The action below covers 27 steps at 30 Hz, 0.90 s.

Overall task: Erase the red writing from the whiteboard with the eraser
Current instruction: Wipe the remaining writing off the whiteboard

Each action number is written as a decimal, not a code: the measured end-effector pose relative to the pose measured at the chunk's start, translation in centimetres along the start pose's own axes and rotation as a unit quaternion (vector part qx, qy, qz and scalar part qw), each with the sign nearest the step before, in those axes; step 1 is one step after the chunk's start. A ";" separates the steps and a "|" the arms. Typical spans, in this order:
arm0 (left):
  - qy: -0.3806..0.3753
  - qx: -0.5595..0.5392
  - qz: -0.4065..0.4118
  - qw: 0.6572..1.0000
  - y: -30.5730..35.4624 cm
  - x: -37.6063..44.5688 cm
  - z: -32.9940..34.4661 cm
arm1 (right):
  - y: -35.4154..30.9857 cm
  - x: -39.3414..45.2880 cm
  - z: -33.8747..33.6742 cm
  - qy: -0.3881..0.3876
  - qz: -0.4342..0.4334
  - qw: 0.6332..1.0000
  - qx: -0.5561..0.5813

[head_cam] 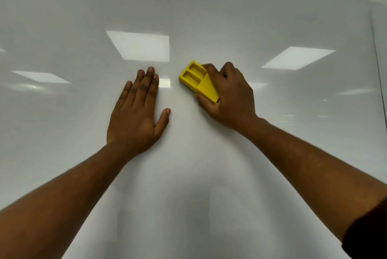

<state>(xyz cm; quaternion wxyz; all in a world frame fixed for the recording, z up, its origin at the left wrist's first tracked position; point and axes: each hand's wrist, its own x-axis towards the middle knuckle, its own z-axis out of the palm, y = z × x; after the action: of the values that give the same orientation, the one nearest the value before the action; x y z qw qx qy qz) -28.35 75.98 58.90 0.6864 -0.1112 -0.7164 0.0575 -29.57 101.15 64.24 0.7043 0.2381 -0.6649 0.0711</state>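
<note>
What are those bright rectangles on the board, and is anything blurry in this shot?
Head view: the rectangles are glare patches reflected on the glossy whiteboard; the right hand and yellow eraser look slightly soft, the forearms smear toward the edges.

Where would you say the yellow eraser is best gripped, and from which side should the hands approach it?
Grip the yellow eraser across its two long side edges, coming from its lower right end, as the right hand does now. The body is narrow enough to span with thumb and fingers, its back lies flat against the whiteboard, and this leaves the recessed end clear. The left hand rests flat beside it.
</note>
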 end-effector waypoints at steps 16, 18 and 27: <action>0.016 -0.002 0.001 1.000 -0.2 0.0 0.4 | 0.1 -0.2 -0.7 0.002 0.028 0.999 -0.021; 0.013 -0.005 0.001 1.000 -0.1 0.0 0.2 | -0.7 -3.7 -0.8 -0.023 -0.035 0.999 -0.008; 0.001 -0.013 -0.006 1.000 -0.1 -0.3 0.3 | 3.3 1.2 -1.8 0.047 0.240 0.970 0.000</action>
<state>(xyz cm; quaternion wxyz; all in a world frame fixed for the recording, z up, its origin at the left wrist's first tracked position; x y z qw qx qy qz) -28.61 75.86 58.62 0.6857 -0.1161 -0.7172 0.0438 -29.20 104.56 66.15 0.6974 0.0679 -0.6687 0.2487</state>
